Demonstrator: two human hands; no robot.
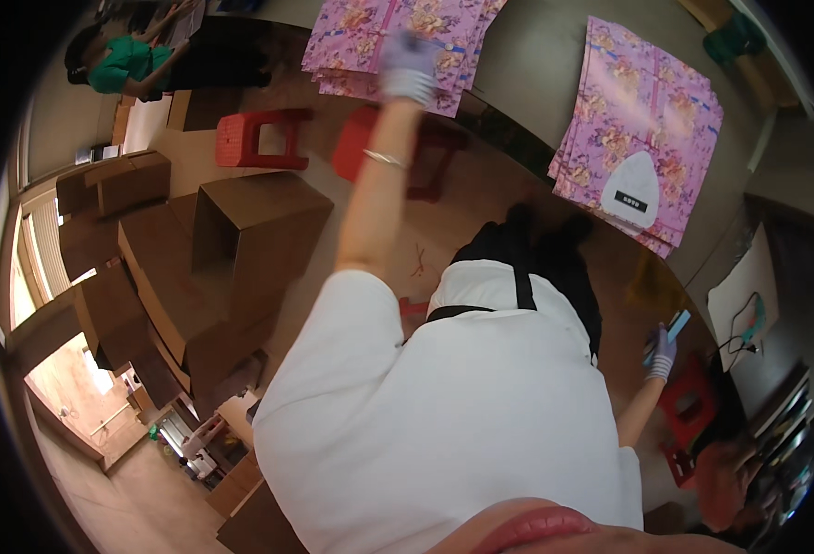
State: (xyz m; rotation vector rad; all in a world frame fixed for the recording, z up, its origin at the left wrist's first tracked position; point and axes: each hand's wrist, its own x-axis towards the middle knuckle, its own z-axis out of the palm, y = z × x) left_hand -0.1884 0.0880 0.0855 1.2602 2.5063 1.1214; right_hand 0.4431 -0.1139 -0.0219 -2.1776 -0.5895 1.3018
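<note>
My left hand (pixel 408 66), in a lavender glove with a white striped cuff, is over the left stack of pink floral printed sheets (pixel 347 37). Motion smears its fingers, so I cannot see whether it touches the stack or holds anything. Out to the right, below the table edge, my right hand (pixel 662 355) wears a matching glove. It is closed around a slim light-blue object (pixel 678 324) whose kind I cannot make out. A second stack of pink floral sheets (pixel 642 111) lies on the table's right part, with a white rounded patch bearing a black label (pixel 630 189) on top.
The grey table (pixel 527 69) curves across the top. Red stools (pixel 264 138) stand under and left of it. Open cardboard boxes (pixel 255 222) crowd the left floor. A person in green (pixel 130 65) is at the upper left. Another red stool (pixel 688 402) stands by my right arm.
</note>
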